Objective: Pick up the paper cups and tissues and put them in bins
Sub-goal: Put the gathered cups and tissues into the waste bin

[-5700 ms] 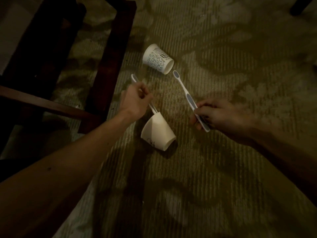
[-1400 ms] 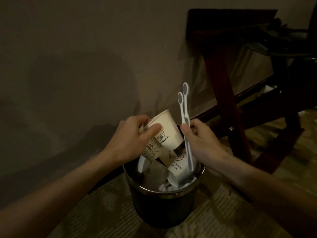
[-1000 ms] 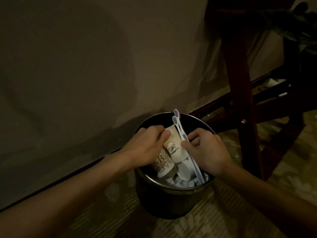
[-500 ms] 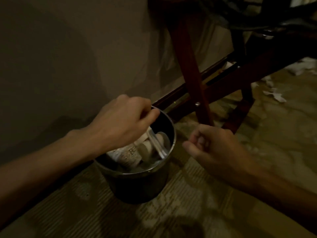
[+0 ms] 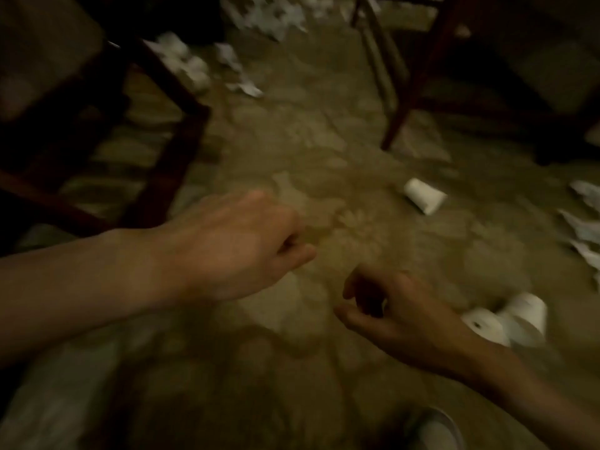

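Looks down at a patterned carpet (image 5: 324, 141) in dim light, with the whole view blurred. Holds the left hand (image 5: 233, 248) out over the middle of the floor, back of the hand up and fingers loosely curled; grip narrow, holding nothing. Holds the right hand (image 5: 402, 313) just right of it and nearer, thumb and fingers bent round a small gap; grip half wide, nothing in it. Touches neither hand to the other, nor to any cup.

Faces a lone paper cup (image 5: 423, 199) on its side on the carpet, right of centre, farther than both hands and well apart from them. Has a pair of paper cups (image 5: 526, 316) lying together on the carpet just right of the right wrist, too blurred to tell whether touching or nested.

Sees crumpled tissues (image 5: 185, 63) scattered far left beside a dark wooden chair frame (image 5: 168, 157), and a far heap of tissues (image 5: 276, 14) at the top. Sees torn tissues (image 5: 584, 222) along the right edge, a slanted chair leg (image 5: 412, 92) far right, and a light shoe (image 5: 435, 430) at the near right.
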